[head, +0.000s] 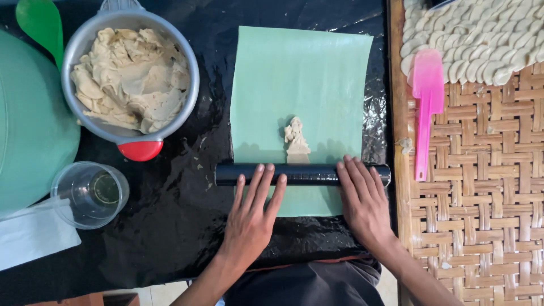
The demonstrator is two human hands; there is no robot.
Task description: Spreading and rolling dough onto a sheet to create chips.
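A black rolling pin (303,174) lies across the near part of a pale green sheet (300,85). My left hand (252,215) rests flat with its fingertips on the pin's left half. On the pin's right half lies my right hand (362,198), fingers stretched out flat. A small lump of beige dough (296,137) sits on the sheet just beyond the pin, its near end flattened at the pin's edge.
A metal pan (187,62) full of beige dough stands at the back left, beside a green lid (28,136) and a clear plastic cup (90,194). On the woven tray (481,198) at right lie a pink spatula (426,107) and several shaped dough pieces (476,34).
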